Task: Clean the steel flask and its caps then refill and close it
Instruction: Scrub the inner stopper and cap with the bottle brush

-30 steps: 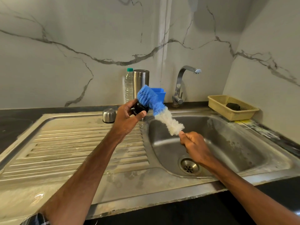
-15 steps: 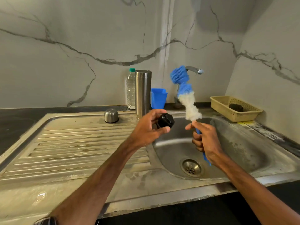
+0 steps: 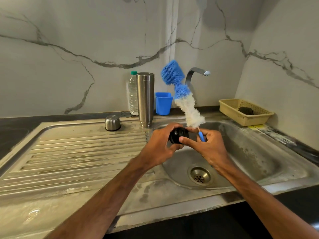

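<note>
The steel flask (image 3: 145,99) stands upright and uncapped at the back of the drainboard. Its steel outer cap (image 3: 112,122) sits upside down to the flask's left. My left hand (image 3: 160,147) grips the black inner cap (image 3: 176,134) over the left edge of the sink basin. My right hand (image 3: 209,149) holds the blue handle of the bottle brush (image 3: 187,104), whose blue and white bristles point up toward the tap. The thumb of my right hand also touches the black cap.
A plastic water bottle (image 3: 133,95) and a blue cup (image 3: 163,103) stand by the wall beside the flask. The tap (image 3: 196,73) arches over the sink (image 3: 259,149). A beige basket (image 3: 245,116) holding a dark scrubber sits at the right rim.
The brush swung from pointing at the cap to standing upright. My hands came together over the basin, and my right thumb now touches the black cap.
</note>
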The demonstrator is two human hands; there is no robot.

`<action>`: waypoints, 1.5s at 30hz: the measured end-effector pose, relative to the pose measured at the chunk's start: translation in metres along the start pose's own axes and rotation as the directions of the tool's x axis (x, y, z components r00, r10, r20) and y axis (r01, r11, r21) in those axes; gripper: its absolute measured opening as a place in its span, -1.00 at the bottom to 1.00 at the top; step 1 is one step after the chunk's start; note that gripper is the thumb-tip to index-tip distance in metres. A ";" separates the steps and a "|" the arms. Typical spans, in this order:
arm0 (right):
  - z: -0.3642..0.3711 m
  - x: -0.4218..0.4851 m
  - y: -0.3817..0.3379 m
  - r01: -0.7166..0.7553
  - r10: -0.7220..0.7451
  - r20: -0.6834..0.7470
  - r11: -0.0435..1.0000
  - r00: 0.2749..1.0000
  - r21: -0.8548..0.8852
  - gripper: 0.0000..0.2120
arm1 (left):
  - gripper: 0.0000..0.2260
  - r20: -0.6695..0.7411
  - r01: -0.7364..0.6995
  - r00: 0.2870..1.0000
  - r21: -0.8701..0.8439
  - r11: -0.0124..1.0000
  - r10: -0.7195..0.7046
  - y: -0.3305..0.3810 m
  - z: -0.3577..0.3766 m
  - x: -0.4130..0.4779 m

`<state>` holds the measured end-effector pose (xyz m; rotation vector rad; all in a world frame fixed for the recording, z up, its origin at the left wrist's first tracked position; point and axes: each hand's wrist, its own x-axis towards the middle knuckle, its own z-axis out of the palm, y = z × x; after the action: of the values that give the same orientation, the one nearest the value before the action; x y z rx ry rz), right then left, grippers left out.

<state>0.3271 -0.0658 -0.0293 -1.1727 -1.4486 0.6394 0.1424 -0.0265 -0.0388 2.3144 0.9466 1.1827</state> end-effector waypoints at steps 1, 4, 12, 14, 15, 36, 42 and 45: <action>0.000 0.000 0.000 -0.007 0.007 -0.002 1.000 1.000 -0.007 -0.56 | -0.45 -0.004 -0.001 1.000 0.011 1.000 0.001 0.001 0.000 0.000; -0.001 0.001 0.001 -0.015 0.015 0.023 1.000 1.000 -0.006 -0.55 | -0.48 0.017 -0.003 1.000 0.019 1.000 0.003 0.003 -0.002 0.000; -0.010 0.004 -0.004 0.019 -0.016 0.058 0.998 0.998 -0.054 -0.68 | -0.59 0.201 0.061 0.979 -0.150 0.987 -0.030 0.010 -0.024 0.005; -0.010 0.001 -0.008 0.042 -0.039 0.051 0.997 0.998 -0.057 -0.75 | -0.59 0.219 0.084 0.975 -0.177 0.981 -0.044 0.009 -0.025 0.004; -0.010 0.000 -0.009 0.052 -0.049 0.051 0.998 0.997 -0.048 -0.80 | -0.58 0.225 0.097 0.973 -0.190 0.977 -0.053 0.008 -0.025 0.004; -0.002 0.000 -0.004 -0.187 0.184 0.070 0.982 0.981 0.040 -0.73 | -0.34 -0.093 0.335 0.935 -0.095 0.937 -0.343 0.000 0.001 -0.003; -0.002 0.003 -0.001 -0.240 0.237 0.033 0.966 0.971 0.097 -0.69 | -0.70 -0.005 0.158 0.987 0.090 0.983 -0.159 0.013 0.001 -0.001; -0.004 0.001 -0.002 -0.289 0.273 0.103 0.934 0.957 0.210 -0.60 | -0.71 -0.008 0.130 0.991 0.068 0.989 -0.130 0.015 -0.001 0.000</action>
<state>0.3308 -0.0660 -0.0262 -1.1969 -1.2387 1.0259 0.1470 -0.0373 -0.0294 2.2644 1.1370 1.1176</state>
